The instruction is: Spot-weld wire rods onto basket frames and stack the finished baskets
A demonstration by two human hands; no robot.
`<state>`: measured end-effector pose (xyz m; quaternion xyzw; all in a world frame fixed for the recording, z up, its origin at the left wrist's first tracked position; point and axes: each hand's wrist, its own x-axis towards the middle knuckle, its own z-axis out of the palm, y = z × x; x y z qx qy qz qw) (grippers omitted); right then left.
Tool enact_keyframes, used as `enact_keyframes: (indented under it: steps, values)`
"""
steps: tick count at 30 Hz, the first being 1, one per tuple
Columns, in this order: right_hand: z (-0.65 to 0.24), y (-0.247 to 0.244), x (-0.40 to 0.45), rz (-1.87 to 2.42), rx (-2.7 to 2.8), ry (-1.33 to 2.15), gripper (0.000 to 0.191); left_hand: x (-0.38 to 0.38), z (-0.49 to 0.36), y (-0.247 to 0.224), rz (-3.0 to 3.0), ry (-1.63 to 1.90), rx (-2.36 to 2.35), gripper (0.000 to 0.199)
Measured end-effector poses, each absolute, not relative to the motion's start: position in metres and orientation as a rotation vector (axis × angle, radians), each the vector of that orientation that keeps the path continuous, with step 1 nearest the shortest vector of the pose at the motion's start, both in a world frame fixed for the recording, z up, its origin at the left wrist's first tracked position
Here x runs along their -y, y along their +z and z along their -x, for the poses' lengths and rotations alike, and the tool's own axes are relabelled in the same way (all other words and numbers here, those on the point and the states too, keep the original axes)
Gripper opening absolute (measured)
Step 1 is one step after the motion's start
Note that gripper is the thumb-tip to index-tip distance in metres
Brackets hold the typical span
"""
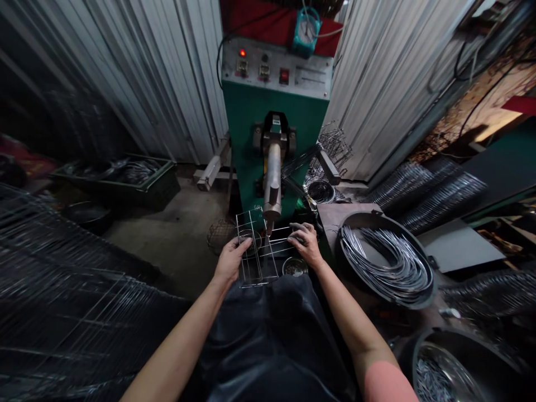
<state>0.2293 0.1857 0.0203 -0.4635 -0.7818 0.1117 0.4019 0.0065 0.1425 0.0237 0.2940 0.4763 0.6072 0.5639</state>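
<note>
A wire frame (260,262) of thin metal rods is held over my lap, under the electrode arm (273,178) of a green spot-welding machine (243,111). My left hand (231,258) is closed on the frame's left side, thumb on top. My right hand (305,243) pinches the ends of the rods on the right side, fingers bent. The electrode tip (269,228) is at the frame between my hands; whether it touches the wire I cannot tell. Below the frame, a small metal bowl (294,266) with small pieces is partly hidden.
On the right, a black basin (433,279) holds coiled wire rings (393,268). Another basin (481,357) with short metal pieces stands nearer. Stacked wire racks (62,301) fill the left. A green bin (154,187) is on the floor behind them. Control panel (310,75) tops the machine.
</note>
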Motion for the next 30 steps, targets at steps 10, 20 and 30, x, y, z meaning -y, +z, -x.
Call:
enact_keyframes:
  steps: [10, 20, 30]
  values:
    - [-0.228, 0.024, -0.197, 1.186, 1.976, 0.329, 0.013, -0.152, -0.004, 0.021, -0.657, 1.377, -1.127, 0.040]
    - [-0.227, 0.024, -0.208, 1.195, 1.999, 0.347, 0.011, -0.162, 0.000, 0.024, -0.631, 1.345, -1.104, 0.041]
    - [-0.225, 0.031, -0.209, 1.223, 2.036, 0.346, 0.012, -0.166, 0.002, 0.022, -0.583, 1.327, -1.079, 0.037]
